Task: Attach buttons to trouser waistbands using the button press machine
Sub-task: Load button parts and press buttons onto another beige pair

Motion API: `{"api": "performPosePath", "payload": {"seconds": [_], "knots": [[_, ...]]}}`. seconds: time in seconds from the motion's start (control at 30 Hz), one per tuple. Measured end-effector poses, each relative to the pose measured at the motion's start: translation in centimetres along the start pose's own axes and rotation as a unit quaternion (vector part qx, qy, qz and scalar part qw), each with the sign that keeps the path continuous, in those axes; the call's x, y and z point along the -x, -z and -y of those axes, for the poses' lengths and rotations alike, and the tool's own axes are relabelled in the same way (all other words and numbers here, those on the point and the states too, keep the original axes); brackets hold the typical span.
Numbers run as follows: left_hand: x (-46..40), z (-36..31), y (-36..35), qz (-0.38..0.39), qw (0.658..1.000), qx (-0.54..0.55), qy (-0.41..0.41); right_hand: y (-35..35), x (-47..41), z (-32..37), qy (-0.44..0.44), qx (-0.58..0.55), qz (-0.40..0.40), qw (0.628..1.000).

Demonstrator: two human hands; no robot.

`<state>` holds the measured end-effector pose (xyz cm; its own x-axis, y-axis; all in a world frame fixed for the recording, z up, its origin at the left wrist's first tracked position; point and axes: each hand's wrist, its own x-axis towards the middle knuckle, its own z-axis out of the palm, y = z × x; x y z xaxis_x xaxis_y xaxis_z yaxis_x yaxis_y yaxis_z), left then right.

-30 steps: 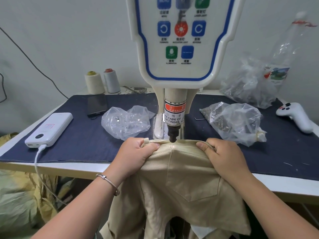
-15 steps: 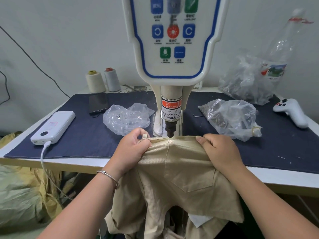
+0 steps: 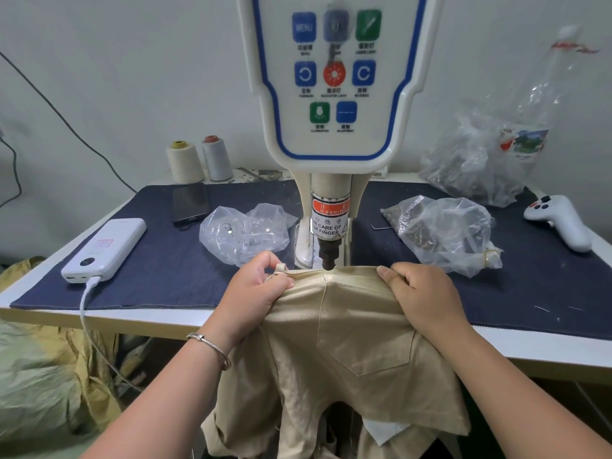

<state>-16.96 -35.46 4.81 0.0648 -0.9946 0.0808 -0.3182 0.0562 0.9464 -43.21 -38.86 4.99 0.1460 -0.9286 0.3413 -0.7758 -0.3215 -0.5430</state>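
Note:
Beige trousers (image 3: 344, 329) hang over the table's front edge, with the waistband (image 3: 334, 271) stretched under the black punch (image 3: 328, 256) of the white button press machine (image 3: 334, 94). My left hand (image 3: 256, 286) pinches the waistband's left end beside a belt loop. My right hand (image 3: 420, 293) grips the waistband on the right, fingers curled over its edge. The punch tip sits just above the fabric, between my two hands. No button is visible on the waistband.
A navy cloth (image 3: 165, 260) covers the table. Clear bags of parts lie left (image 3: 245, 231) and right (image 3: 443, 233) of the press. A white power bank (image 3: 106, 248), a phone (image 3: 190, 203), thread cones (image 3: 185, 162) and a white controller (image 3: 559, 220) sit around.
The view has shifted slightly. Both hands keep their hold on the waistband, which stays under the punch with little movement.

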Motion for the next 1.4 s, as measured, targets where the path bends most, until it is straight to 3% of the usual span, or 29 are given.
{"api": "performPosePath", "payload": {"seconds": [1.07, 1.3, 1.4], "knots": [[0.5, -0.9, -0.3, -0.001, 1.000, -0.007, -0.008, 0.1, 0.4, 0.3, 0.011, -0.009, -0.039, 0.999], [1.1, -1.2, -0.3, -0.021, 1.000, 0.005, -0.018, 1.2, 0.7, 3.6, 0.022, -0.148, -0.071, 0.986], [1.9, -2.3, -0.3, -0.043, 0.998, 0.045, -0.021, 2.8, 0.6, 5.9, -0.051, -0.269, -0.031, 0.961]]}}
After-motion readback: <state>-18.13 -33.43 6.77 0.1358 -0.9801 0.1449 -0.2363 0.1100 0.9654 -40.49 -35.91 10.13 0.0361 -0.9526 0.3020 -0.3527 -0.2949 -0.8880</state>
